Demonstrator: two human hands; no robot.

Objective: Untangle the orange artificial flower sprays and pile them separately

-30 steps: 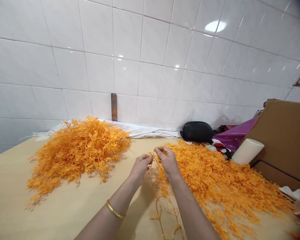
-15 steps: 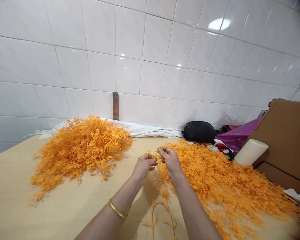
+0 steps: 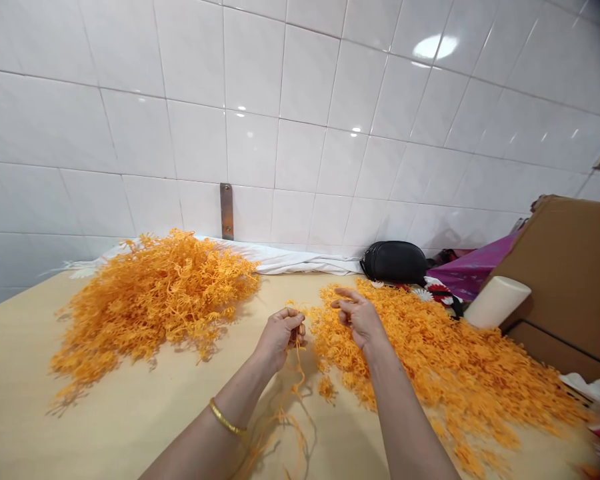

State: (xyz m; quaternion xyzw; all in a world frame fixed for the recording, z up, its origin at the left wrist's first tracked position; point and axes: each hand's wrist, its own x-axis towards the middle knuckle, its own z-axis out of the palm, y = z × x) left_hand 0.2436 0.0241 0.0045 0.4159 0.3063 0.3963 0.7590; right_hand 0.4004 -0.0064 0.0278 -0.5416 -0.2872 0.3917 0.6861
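Note:
My left hand (image 3: 281, 333), with a gold bangle on its wrist, is closed in a pinch on a thin orange artificial flower stem (image 3: 299, 363). The stem's branches hang below that hand toward the near edge and look blurred. My right hand (image 3: 359, 320) is over the edge of a loose heap of small orange artificial blossoms (image 3: 430, 360); its fingers are apart and nothing shows between them. One loose orange blossom (image 3: 327, 389) lies on the table between my forearms. To the left rests a bushy pile of orange flower sprays (image 3: 155, 300).
Behind the pale wooden table (image 3: 25, 353) runs a white cloth (image 3: 310, 263) along the tiled wall. A black pouch (image 3: 395, 261), a cream roll (image 3: 499, 302), a purple cloth (image 3: 475, 267) and a large cardboard box (image 3: 575, 260) stand at the back right.
My hands have moved apart: the right has let go of the stem and shifted right over the blossom heap. My left has moved slightly left and down, still pinching the stem.

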